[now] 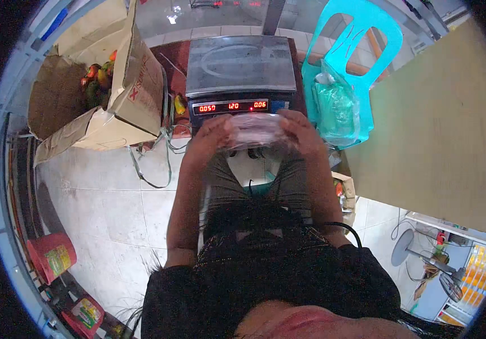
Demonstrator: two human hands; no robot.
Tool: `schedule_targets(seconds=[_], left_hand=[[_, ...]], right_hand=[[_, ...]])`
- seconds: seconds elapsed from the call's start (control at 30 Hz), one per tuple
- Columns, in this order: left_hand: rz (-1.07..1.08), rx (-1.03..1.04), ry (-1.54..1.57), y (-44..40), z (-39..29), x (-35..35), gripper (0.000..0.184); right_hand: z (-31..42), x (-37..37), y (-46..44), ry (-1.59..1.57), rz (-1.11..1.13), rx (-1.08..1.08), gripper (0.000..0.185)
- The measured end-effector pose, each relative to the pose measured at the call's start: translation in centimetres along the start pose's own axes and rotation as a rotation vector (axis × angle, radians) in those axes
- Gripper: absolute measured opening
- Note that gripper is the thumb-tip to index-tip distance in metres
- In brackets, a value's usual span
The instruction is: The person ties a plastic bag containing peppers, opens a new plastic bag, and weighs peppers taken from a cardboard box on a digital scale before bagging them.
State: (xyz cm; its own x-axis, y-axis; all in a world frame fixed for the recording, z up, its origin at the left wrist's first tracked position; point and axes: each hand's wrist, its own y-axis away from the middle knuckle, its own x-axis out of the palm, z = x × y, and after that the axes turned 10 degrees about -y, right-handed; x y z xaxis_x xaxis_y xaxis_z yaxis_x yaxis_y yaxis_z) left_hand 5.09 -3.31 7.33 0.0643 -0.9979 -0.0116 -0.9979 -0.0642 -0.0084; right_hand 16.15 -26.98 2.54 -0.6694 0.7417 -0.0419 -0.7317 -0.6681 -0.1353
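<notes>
Between my two hands is a clear plastic-wrapped packet (257, 129), pale pinkish and blurred by motion. My left hand (214, 134) grips its left end, and my right hand (302, 134) grips its right end. Just beyond the packet stands a digital scale (240, 65) with a bare metal plate. Its red display (230, 107) reads 0.057, 1.20 and 0.06. The packet is held in front of the scale's near edge, over my lap.
An open cardboard box (141, 85) with red, green and yellow peppers (97, 79) stands at left. One pepper (179, 104) lies beside the scale. A turquoise chair (361, 73) holds green plastic bags (333, 104). A wooden board (429, 124) and a fan (404, 247) are at right.
</notes>
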Motion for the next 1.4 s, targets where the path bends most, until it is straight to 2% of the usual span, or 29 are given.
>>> schedule_targets(seconds=[0.03, 0.07, 0.1, 0.17, 0.2, 0.27, 0.37, 0.47, 0.53, 0.63, 0.67, 0.73, 0.77, 0.83, 0.93, 1.07, 1.13, 1.17, 1.27, 1.4], left_hand=[[0.015, 0.005, -0.142, 0.1, 0.0, -0.1, 0.030], [0.021, -0.031, -0.128, 0.0, 0.3, -0.1, 0.029], [0.028, -0.066, -0.115, -0.1, 0.5, -0.2, 0.028], [0.116, 0.142, -0.244, -0.9, -1.2, -1.5, 0.023], [0.162, 0.248, -0.309, -1.1, -1.9, -2.3, 0.021], [0.183, 0.221, -0.417, -0.2, -2.2, -3.6, 0.018], [0.183, 0.265, -0.657, 0.4, -2.6, -2.7, 0.016], [0.124, 0.342, -0.877, 0.9, -2.6, -1.1, 0.016], [0.169, 0.342, -0.949, 0.6, -1.6, -0.9, 0.016], [0.187, 0.271, -1.272, 1.3, -2.2, -2.0, 0.018], [0.177, 0.320, -1.324, 1.5, -1.6, -2.0, 0.018], [0.150, 0.422, -1.432, 1.7, 0.7, -2.0, 0.018], [0.110, 0.414, -1.471, 1.7, 1.5, -1.9, 0.018], [0.038, 0.386, -1.542, 2.2, 2.5, -1.4, 0.018], [0.080, 0.248, -1.679, 1.7, 4.4, -1.7, 0.018], [-0.074, 0.334, -1.620, 1.4, 4.2, -1.7, 0.017], [-0.129, 0.396, -1.683, 1.8, 2.7, -0.6, 0.017], [-0.096, 0.385, -1.697, 2.1, 2.7, -0.4, 0.018], [-0.023, 0.376, -1.718, 2.5, 3.7, 0.0, 0.020], [0.040, 0.341, -1.772, 3.1, 3.6, 0.3, 0.024]], right_hand=[[2.7, 0.3, -0.8, -0.132, 0.095, 0.170, 0.033], [4.7, 0.6, -1.4, -0.266, 0.190, 0.341, 0.034], [5.6, 1.0, -2.0, -0.112, 0.290, 0.268, 0.032], [7.0, 1.6, -3.4, 0.201, 0.479, 0.103, 0.031], [7.7, 1.8, -3.2, 0.318, 0.457, 0.078, 0.029], [8.8, 2.3, -2.4, 0.552, 0.409, 0.030, 0.027], [9.5, 2.6, -2.3, 0.787, 0.514, 0.031, 0.021], [7.1, 3.7, -2.2, 0.911, 0.292, -0.127, 0.018], [6.6, 4.2, -1.6, 0.988, 0.319, -0.146, 0.017], [4.7, 3.9, -1.0, 1.063, 0.371, -0.105, 0.014], [3.9, 3.8, -0.9, 1.080, 0.392, -0.087, 0.013], [2.4, 4.6, -0.5, 1.151, 0.347, -0.221, 0.012], [2.0, 5.0, -0.3, 1.186, 0.325, -0.288, 0.012], [2.6, 6.5, 0.2, 1.223, 0.292, -0.288, 0.010], [2.1, 7.4, 0.7, 1.189, 0.303, -0.308, 0.009], [1.3, 8.1, 1.5, 1.214, 0.439, -0.320, 0.010], [0.3, 8.0, 1.7, 1.278, 0.442, -0.218, 0.011], [-0.1, 7.8, 2.0, 1.307, 0.441, -0.163, 0.011], [0.7, 6.0, 1.4, 1.342, 0.305, -0.307, 0.012], [0.5, 6.0, 0.8, 1.364, 0.346, -0.155, 0.013]])
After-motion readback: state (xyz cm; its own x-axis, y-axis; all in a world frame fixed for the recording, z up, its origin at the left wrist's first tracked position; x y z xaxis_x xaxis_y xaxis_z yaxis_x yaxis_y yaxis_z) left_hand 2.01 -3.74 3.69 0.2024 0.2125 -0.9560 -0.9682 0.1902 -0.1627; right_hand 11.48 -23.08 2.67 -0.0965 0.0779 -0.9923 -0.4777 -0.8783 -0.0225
